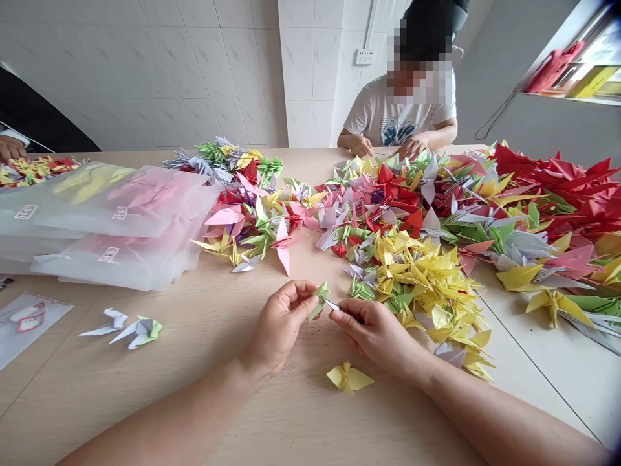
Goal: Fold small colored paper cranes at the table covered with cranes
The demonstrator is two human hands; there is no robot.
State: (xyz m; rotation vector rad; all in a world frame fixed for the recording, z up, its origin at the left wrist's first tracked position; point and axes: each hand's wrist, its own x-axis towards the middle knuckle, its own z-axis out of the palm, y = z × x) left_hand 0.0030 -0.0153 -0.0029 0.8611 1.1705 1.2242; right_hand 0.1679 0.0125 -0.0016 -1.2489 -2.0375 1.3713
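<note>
My left hand [281, 323] and my right hand [373, 330] meet over the wooden table [218, 401], both pinching a small green paper crane [321, 298]. The left fingers grip its folded body. The right fingers hold a thin pale tip of it at the right side. A yellow paper crane [349, 378] lies on the table just below my hands. A large heap of coloured paper cranes [417, 220] spreads across the table beyond my hands, with a yellow cluster [427, 285] closest to my right hand.
A stack of clear plastic bags [107, 220] lies at the left, with two loose pale cranes [130, 327] in front of it. A person in a white T-shirt [398, 116] sits across the table, hands at the heap. Another person's hand [10, 149] shows at the far left.
</note>
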